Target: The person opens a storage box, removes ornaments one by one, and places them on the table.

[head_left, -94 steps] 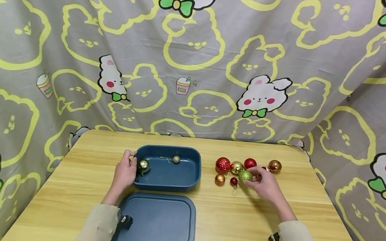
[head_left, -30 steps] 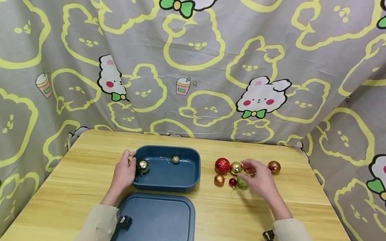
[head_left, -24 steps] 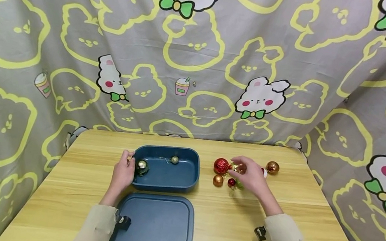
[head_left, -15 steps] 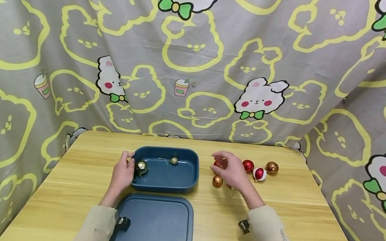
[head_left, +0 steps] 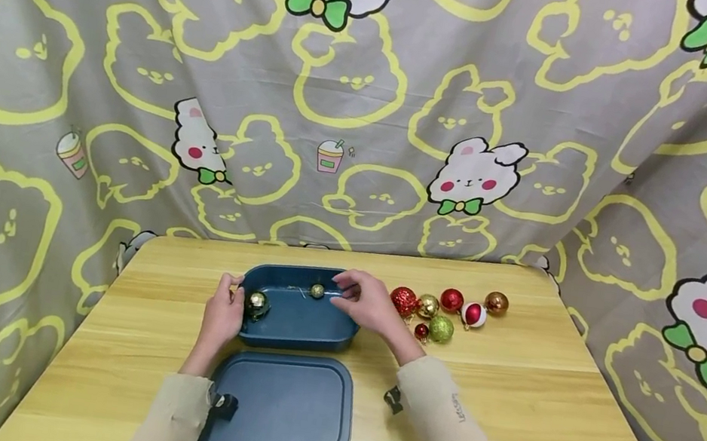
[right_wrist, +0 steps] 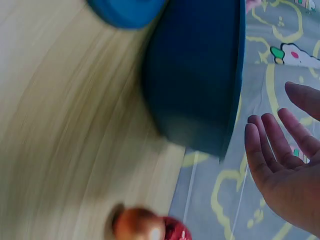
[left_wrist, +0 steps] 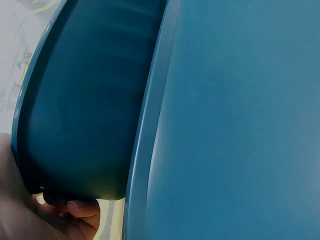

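Note:
My left hand (head_left: pixel 223 311) grips the left end of the blue box (head_left: pixel 309 336), its fingers curled at the wall in the left wrist view. My right hand (head_left: pixel 371 305) is over the box's right end, fingers spread apart and nothing in them, as the right wrist view (right_wrist: pixel 287 165) confirms. Inside the box lie a shiny dark green bauble (head_left: pixel 257 304) and a small gold glitter bauble (head_left: pixel 317 290). Right of the box sit a red glitter bauble (head_left: pixel 404 301), a gold one (head_left: pixel 428 306) and a green glitter one (head_left: pixel 442 329). My right wrist hides an orange bauble (right_wrist: pixel 137 225) in the head view.
The blue lid (head_left: pixel 284 412) lies flat in front of the box, under my left forearm. Further right are a small dark red bauble (head_left: pixel 421 331), a red one (head_left: pixel 451 300), a red-and-white one (head_left: pixel 473 315) and a bronze one (head_left: pixel 496 303). A patterned curtain (head_left: pixel 358 99) hangs behind the table.
My right hand has left the green glitter bauble and moved left across the other baubles to the box's right end. The left hand and box stay in place.

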### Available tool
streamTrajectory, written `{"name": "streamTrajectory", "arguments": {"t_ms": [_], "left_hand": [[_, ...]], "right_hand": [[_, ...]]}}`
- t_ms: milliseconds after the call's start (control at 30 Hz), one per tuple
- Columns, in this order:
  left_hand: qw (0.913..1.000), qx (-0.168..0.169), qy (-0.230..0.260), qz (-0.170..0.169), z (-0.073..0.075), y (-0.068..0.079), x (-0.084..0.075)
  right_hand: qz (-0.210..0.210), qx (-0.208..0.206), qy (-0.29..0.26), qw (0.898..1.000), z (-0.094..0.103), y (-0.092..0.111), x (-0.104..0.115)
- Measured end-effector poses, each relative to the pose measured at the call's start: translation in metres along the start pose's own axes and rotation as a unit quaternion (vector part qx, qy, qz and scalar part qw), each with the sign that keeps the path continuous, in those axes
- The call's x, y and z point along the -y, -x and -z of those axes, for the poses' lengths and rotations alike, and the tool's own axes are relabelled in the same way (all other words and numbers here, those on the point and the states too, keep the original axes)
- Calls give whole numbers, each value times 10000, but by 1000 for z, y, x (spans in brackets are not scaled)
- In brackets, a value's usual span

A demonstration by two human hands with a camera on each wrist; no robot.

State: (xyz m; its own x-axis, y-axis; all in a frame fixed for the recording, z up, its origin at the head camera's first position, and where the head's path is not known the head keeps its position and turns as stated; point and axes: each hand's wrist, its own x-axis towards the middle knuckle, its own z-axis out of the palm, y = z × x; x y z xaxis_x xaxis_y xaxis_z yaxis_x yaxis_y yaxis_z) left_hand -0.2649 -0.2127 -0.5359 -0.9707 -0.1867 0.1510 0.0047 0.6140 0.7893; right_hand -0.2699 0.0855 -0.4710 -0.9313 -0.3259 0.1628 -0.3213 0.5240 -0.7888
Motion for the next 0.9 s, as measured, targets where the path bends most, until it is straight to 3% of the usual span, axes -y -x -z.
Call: {"name": "streamTrajectory", "arguments": {"t_ms": [300, 567, 900], "left_hand": [[10000, 36, 8, 26, 0, -1, 1], [10000, 34, 14, 60, 0, -2, 0], [9999, 16, 78, 104, -2, 1, -3]], "right_hand": [[35, 373, -108, 9992, -37, -18, 8], [-205, 696, -255, 9970, -75, -31, 12], [-212, 777, 106, 9967, -111, -48, 16]]}}
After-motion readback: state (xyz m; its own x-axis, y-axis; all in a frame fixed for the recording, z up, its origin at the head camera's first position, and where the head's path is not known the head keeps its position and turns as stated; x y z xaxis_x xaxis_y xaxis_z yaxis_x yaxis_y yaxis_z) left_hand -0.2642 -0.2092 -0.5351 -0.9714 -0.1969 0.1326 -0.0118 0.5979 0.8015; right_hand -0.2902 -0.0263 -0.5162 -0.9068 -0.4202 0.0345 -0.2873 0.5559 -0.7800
